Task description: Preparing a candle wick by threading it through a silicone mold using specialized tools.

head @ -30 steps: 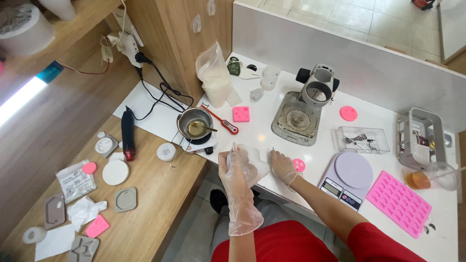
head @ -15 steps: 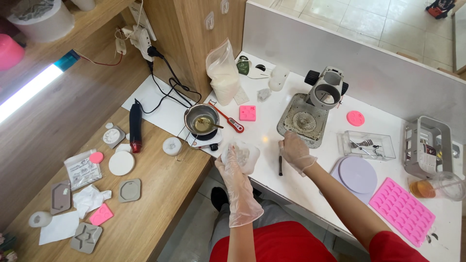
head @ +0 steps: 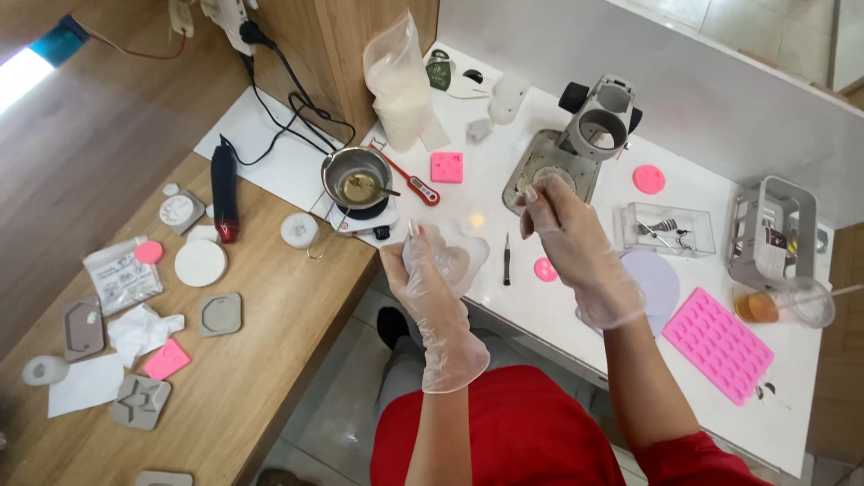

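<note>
1. Translucent mould (head: 447,256), centre of the frame, held up just in front of the white counter (head: 558,306); it looks soft, light and flexible (probably silicone), best gripped by its rim.
2. Left hand (head: 430,288), gloved, fingers closed around the mould's lower edge.
3. Right hand (head: 569,236), gloved, raised right of centre, fingertips pinched together; whether they hold anything cannot be told. A small dark tool (head: 506,258) lies on the counter between the hands.
</note>
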